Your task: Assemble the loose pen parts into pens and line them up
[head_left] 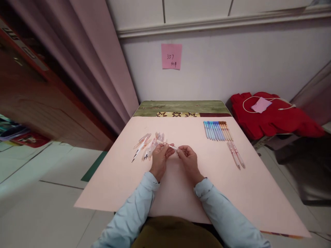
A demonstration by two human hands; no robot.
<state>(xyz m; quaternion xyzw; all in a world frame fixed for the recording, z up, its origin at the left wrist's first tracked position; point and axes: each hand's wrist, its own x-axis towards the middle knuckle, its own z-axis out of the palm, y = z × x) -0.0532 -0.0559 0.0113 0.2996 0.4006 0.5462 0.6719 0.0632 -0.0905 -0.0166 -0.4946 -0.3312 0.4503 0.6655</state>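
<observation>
Both hands meet over the middle of a pale pink sheet (181, 196) that covers the table. My left hand (159, 159) and my right hand (188, 159) are closed on the two ends of one clear pinkish pen (171, 146), held level between them. Just left of my left hand lies a loose heap of pen parts (145, 146), barrels and refills. To the right a neat row of assembled blue and orange pens (217, 130) lies side by side. Two pink pens (236, 155) lie below that row.
A pink sticky note (171, 56) hangs on the wall behind the table. A red cloth (274, 119) with a white cable and a pink slip lies on a seat at the right. A curtain (103, 69) and a wooden cabinet (33, 96) stand at the left.
</observation>
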